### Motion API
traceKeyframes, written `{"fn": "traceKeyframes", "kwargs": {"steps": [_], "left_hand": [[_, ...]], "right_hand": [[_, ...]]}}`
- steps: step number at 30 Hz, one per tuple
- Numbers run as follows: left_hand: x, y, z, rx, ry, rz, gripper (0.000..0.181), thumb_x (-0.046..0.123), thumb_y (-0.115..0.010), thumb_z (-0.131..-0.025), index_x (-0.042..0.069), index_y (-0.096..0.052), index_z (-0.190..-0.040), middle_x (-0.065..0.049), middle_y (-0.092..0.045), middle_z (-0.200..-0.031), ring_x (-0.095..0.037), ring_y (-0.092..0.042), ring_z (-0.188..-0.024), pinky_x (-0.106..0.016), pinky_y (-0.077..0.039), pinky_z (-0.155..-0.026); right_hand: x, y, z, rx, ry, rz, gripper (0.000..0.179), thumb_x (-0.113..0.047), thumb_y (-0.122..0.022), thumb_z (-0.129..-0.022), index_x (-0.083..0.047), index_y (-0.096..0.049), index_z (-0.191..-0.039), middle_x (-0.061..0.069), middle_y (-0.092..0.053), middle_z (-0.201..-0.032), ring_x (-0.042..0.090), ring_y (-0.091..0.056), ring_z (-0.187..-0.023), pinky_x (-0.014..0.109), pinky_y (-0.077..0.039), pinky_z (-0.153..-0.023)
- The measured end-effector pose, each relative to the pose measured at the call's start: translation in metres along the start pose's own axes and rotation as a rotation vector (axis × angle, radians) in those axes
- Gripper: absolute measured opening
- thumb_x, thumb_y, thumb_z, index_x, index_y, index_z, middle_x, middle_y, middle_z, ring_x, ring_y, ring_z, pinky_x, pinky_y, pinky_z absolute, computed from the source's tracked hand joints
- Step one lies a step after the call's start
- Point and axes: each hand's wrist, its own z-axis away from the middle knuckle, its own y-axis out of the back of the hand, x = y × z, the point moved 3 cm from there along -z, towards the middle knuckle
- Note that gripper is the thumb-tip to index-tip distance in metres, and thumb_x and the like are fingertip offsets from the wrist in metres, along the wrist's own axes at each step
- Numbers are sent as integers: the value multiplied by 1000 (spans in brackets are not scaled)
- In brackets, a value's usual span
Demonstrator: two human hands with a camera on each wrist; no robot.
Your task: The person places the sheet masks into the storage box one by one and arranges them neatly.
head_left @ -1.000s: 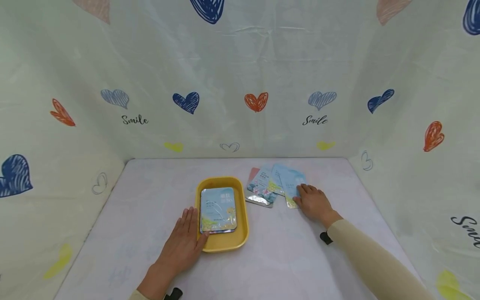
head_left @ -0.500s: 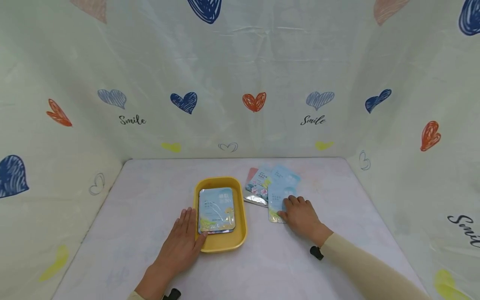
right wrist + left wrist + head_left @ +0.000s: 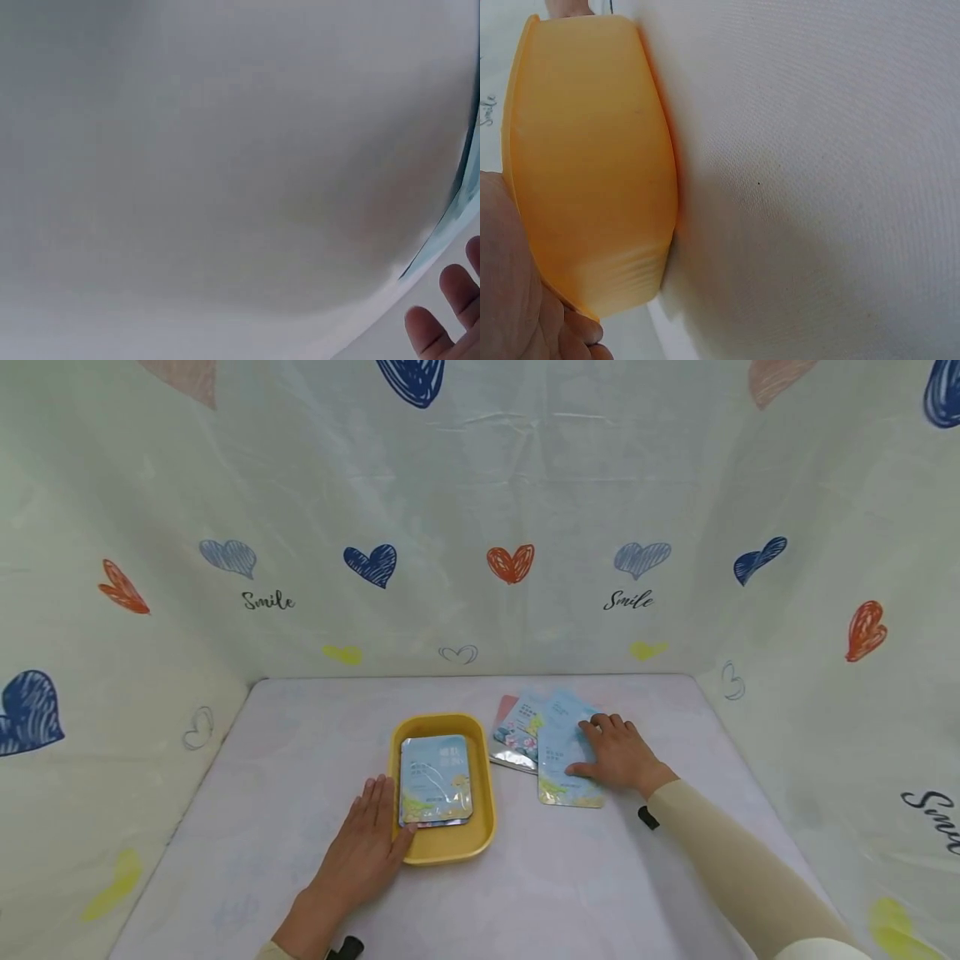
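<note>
My left hand (image 3: 358, 843) lies along the left rim of a yellow tray (image 3: 450, 847), fingers straight; in the left wrist view, the hand (image 3: 514, 277) rests at the rim of the tray (image 3: 592, 165). A flat light blue packet (image 3: 429, 772), printed with pale lettering and flowers, lies in the tray on top of at least one other. Over the right side of another light blue packet (image 3: 558, 760) is my right hand (image 3: 622, 756), fingers spread and thumb apart. Whether they touch it I cannot tell. The right wrist view shows fingertips (image 3: 427, 330) beside a blue packet edge (image 3: 457, 214).
To the left of that packet, partly under it, lie a blue flowered packet (image 3: 517, 727), a silver-edged one (image 3: 513, 762) and a pink one (image 3: 506, 703). A white cloth (image 3: 480, 910) covers the table. Heart-printed curtains (image 3: 450, 485) stand behind and at both sides.
The light blue packet has slid left and towards me with my right hand. Since then that hand has moved back and right, its fingers spreading. My left hand and the tray stay put.
</note>
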Motion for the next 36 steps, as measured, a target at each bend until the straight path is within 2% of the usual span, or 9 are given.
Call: {"fn": "traceKeyframes", "kwargs": {"steps": [6, 12, 19, 21, 23, 27, 29, 33, 36], "left_hand": [[-1, -1, 0, -6, 5, -2, 83, 43, -52, -110, -8, -16, -165, -30, -21, -171, -45, -17, -161, -62, -25, -128], [0, -1, -1, -20, 12, -13, 85, 44, -51, -110, -8, -13, -165, -29, -20, -172, -45, -16, -162, -61, -24, -128], [1, 0, -2, -28, 17, -15, 85, 45, -50, -110, -8, -13, -165, -29, -19, -172, -44, -15, -162, -61, -24, -129], [1, 0, -1, -27, 17, -16, 85, 45, -51, -110, -8, -13, -165, -28, -19, -173, -44, -15, -162, -61, -24, -129], [1, 0, -2, -27, 16, -17, 84, 44, -51, -110, -8, -14, -165, -28, -19, -173, -44, -15, -162, -61, -24, -129], [1, 0, -1, -12, 8, -10, 84, 44, -51, -110, -9, -15, -165, -29, -20, -172, -45, -16, -162, -61, -24, -128], [1, 0, -1, -10, 6, -7, 84, 44, -51, -110, -8, -16, -165, -29, -21, -172, -45, -17, -162, -61, -24, -128], [0, 0, 0, -3, 2, -3, 84, 43, -52, -110, -9, -16, -165, -29, -22, -172, -45, -17, -161, -61, -26, -128], [0, 0, 0, -8, 6, -2, 84, 43, -53, -110, -9, -16, -165, -30, -21, -172, -45, -17, -161, -61, -26, -128]], "right_hand": [[3, -4, -5, -34, 6, -31, 97, -79, -67, -85, -7, -57, -148, 20, -52, -147, 43, -49, -132, 60, -44, -107], [2, -1, -4, -5, 3, -39, 95, -77, -72, -83, -2, -59, -138, 21, -53, -146, 43, -48, -133, 60, -44, -107], [1, 2, -6, -33, -42, -103, 92, -78, -77, -78, -2, -58, -127, 11, -69, -112, 28, -56, -99, 50, -47, -93], [1, 4, -6, -61, -67, -170, 92, -74, -80, -78, -2, -55, -130, 10, -71, -106, 26, -59, -90, 49, -50, -90], [0, 8, -7, -72, -105, -267, 89, -65, -84, -81, -2, -51, -135, 14, -72, -111, 27, -63, -91, 49, -53, -92], [-2, 16, -10, -38, -195, -511, 79, -39, -85, -90, -5, -42, -147, 24, -63, -139, 35, -63, -112, 53, -55, -101], [-3, 20, -10, -8, -233, -609, 73, -29, -82, -95, -7, -40, -151, 27, -56, -145, 37, -62, -115, 51, -57, -96], [-3, 26, -10, 48, -297, -746, 60, -18, -75, -99, -10, -45, -151, 27, -60, -131, 33, -63, -98, 36, -58, -73], [-3, 28, -8, 67, -329, -830, 52, -17, -73, -100, -8, -52, -146, 22, -61, -113, 27, -59, -87, 31, -52, -67]]}}
